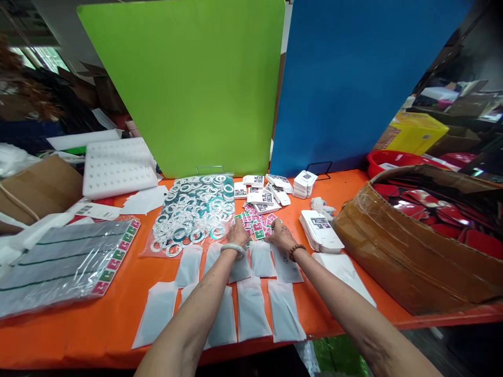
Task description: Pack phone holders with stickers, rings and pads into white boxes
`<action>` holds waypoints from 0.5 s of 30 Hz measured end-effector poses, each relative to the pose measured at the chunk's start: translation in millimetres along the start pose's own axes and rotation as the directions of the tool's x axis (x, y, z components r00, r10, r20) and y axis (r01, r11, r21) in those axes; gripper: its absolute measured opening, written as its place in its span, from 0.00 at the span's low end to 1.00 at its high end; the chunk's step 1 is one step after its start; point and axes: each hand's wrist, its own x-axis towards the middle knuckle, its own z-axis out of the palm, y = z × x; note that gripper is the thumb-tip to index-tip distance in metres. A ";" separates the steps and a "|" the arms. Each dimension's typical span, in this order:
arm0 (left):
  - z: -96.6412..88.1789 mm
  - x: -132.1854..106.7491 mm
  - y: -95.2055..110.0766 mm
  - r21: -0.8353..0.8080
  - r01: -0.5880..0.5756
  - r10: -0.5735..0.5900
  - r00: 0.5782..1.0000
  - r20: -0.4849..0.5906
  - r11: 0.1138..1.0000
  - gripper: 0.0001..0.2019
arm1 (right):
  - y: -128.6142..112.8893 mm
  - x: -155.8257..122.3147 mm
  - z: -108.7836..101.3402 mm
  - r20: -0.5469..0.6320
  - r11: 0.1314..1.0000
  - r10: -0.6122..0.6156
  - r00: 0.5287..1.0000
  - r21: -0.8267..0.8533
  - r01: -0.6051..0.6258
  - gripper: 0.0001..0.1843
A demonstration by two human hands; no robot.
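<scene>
My left hand [239,233] rests at the left edge of a loose pile of pink and green square cards [257,228], its bent fingers partly hidden. Across the pile, my right hand [281,235] touches the right side, thumb and fingers apart. Neither hand visibly lifts a card. Just below both hands lie two rows of frosted white pouches [253,308] with grey contents; my forearms cover some of them. Behind the cards sits a heap of small white printed boxes [261,197].
A clear bag of silvery rings [196,209] lies left of the cards. Stacked white cards [321,230] and a big cardboard box [377,256] of red pieces stand right. A bagged grey bundle [70,259] is far left. Green [188,89] and blue [353,78] panels rise behind.
</scene>
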 end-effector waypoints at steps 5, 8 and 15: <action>-9.6 13.8 -1.0 -0.175 -0.037 0.025 0.997 -0.072 0.984 0.15 | 6.6 13.5 -7.2 -0.021 0.976 -0.026 0.999 0.218 0.030 0.20; -16.2 22.9 -0.9 -0.294 -0.034 0.013 0.997 -0.073 0.955 0.11 | 4.6 20.1 -12.5 0.006 0.920 -0.052 0.999 0.390 0.046 0.18; -1.6 30.9 -9.1 -0.675 0.076 -0.086 0.996 0.019 0.734 0.12 | 2.9 31.2 -10.3 0.166 0.661 -0.051 0.985 0.744 -0.092 0.18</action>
